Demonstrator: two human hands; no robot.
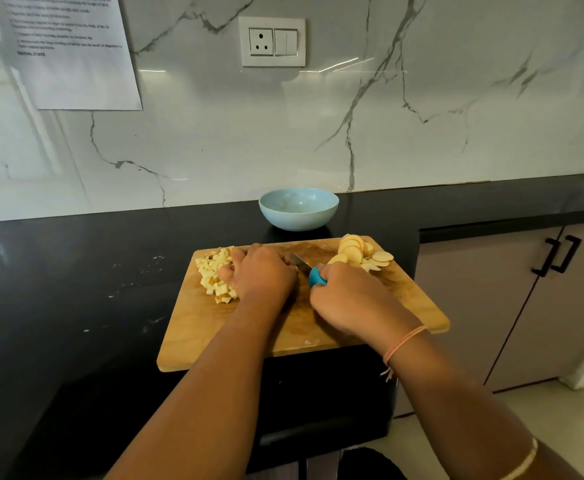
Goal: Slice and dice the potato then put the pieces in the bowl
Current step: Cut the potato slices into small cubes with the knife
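From my remote seat, the head view looked down on a black desk [76,289] with a wooden cutting board [214,334] lying on it, its near edge close to the desk's front edge. My left hand [263,271] lay knuckles up on the middle of the board, with its fingers bent downward. Whatever was under them was hidden, so I could not tell whether that hand pinched anything. Its thumb side touched a heap of diced potato [214,275] on the board's left part.

My right hand [346,299] was wrapped round the blue handle of a knife [316,277]. The blade pointed away and to the left, and its tip ran in beside the fingers of the left hand. A thin thread band [405,342] circled the right wrist.

On the board's far right corner was a fanned pile of round potato slices [356,252], some leaning on one another and a few lying flat near the board's edge. The slices lay just beyond the right hand.

A pale blue bowl [298,209] stood upright on the desk just behind the board, apart from it, and I saw no pieces inside.

Behind it rose a white marbled wall [457,116] with a socket plate [272,41] and a printed sheet of paper [76,53] whose text was too small to read. To the right stood a grey cabinet [526,306] with black handles.
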